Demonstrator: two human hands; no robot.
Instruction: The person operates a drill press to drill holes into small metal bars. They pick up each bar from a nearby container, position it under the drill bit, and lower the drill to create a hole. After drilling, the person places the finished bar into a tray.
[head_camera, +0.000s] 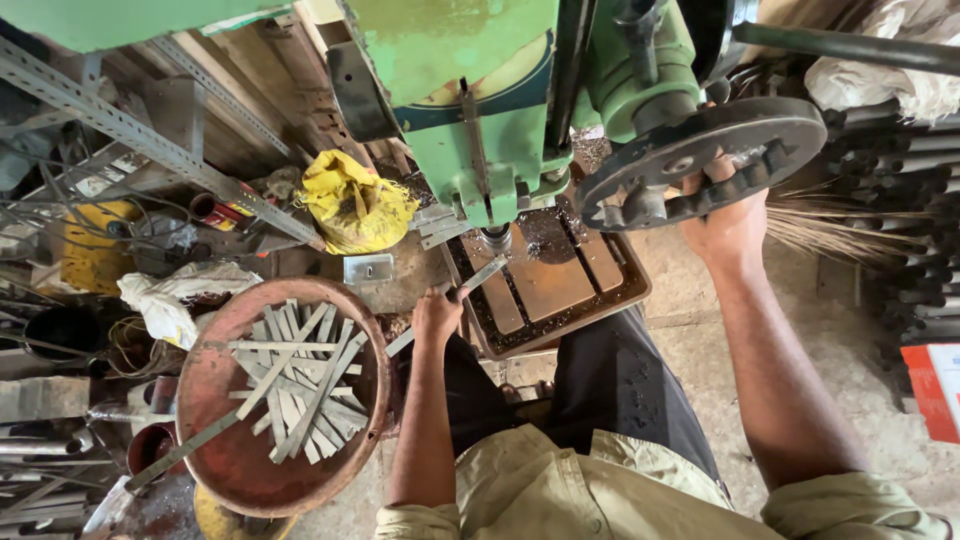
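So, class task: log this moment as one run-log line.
left hand: grips metal strip under drill spindle | right hand: on feed wheel | rusty pan: cut strips

Your press was green, with a darker teal band across its front. Its table below was rusty brown, and the wheel at its right was black. Left of the press lay a yellow bag. The rust-red pan held pale grey strips. Your shirt was khaki.
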